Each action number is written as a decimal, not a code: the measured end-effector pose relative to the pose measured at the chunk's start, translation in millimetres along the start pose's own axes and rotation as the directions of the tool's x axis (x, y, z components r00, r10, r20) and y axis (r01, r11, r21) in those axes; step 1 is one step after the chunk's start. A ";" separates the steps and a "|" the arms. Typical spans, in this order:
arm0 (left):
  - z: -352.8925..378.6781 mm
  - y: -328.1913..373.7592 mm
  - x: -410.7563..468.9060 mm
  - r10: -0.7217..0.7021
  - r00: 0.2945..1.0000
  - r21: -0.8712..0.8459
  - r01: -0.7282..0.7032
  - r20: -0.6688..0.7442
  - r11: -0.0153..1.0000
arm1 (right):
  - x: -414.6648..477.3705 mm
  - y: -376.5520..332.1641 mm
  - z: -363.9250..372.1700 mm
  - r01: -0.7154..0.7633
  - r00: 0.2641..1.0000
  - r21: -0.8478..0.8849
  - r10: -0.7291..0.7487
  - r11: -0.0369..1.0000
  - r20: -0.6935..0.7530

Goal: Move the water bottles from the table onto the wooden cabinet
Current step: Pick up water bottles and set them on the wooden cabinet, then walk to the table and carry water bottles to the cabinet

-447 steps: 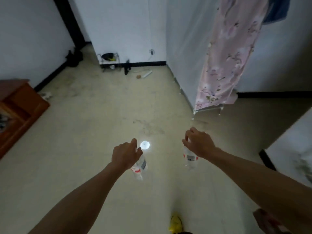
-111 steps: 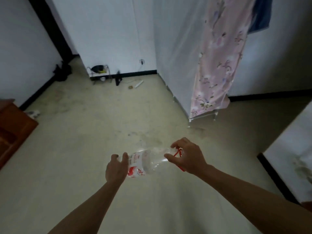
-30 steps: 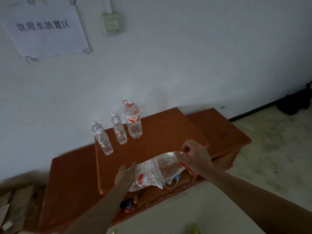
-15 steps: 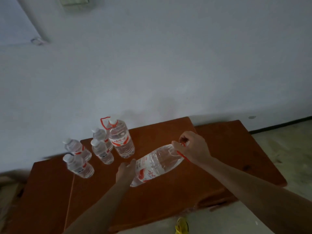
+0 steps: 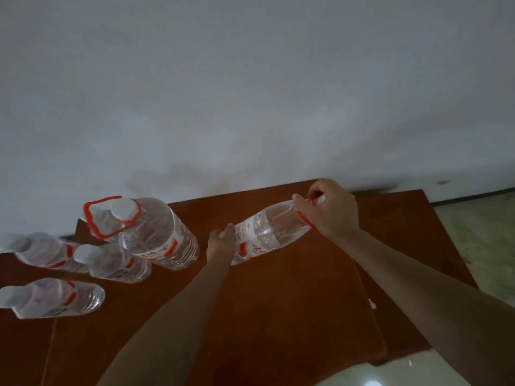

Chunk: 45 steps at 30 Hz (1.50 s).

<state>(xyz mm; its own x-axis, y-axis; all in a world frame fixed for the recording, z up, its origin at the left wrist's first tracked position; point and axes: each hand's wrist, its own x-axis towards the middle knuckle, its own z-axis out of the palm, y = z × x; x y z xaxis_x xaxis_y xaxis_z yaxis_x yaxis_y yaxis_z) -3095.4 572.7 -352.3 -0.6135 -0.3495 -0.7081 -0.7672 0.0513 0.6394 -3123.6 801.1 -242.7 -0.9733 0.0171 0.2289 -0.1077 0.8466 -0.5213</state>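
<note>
Bottle in hand: you carry the large bottle (image 5: 267, 235) tilted, nearly lying, above the wooden cabinet (image 5: 292, 302); it is not set down yet.
Right hand: your right hand (image 5: 330, 208) is closed around the neck and the red handle (image 5: 305, 222).
Left hand: your left hand (image 5: 223, 243) is cupped under the base, fingers pressed on the plastic.
Risk, tipping: if you release it at this angle, I think it will fall on its side and roll toward the front edge.
Risk, collision: the standing large bottle (image 5: 150, 232) is just beside your left hand; a swing of the base to the left could knock it into the small bottles (image 5: 111, 263).
Risk, grip: the thin handle may slip or twist if the left hand leaves first.
Surface: the top is dark red-brown wood, flat and smooth, with free space under the bottle.
Room: a plain pale wall (image 5: 250, 93) stands directly behind; light floor (image 5: 479, 240) shows at the right. The light is dim.
</note>
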 end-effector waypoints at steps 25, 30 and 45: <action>-110.4 -53.3 -32.8 0.120 0.965 0.642 -0.246 0.234 0.726 | 9.5 -118.5 23.2 0.272 0.935 -0.346 -0.162 0.898 0.315; -147.1 -50.7 -53.0 0.162 0.959 0.695 -0.280 0.231 0.662 | 1.8 -155.7 35.6 0.321 0.882 -0.284 -0.176 0.903 0.437; -237.3 -76.6 -196.5 0.311 0.939 0.656 -0.144 -0.145 0.741 | -34.2 -233.5 16.5 0.672 0.703 -0.259 -0.489 0.694 0.517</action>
<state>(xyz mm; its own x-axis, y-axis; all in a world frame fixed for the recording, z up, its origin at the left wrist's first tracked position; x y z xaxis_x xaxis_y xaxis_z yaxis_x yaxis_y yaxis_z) -2871.7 415.5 -191.0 -0.7876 -0.4482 -0.4229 -0.6030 0.7019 0.3791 -3068.5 594.1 -142.3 -0.7364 -0.6765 -0.0090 -0.6766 0.7364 0.0053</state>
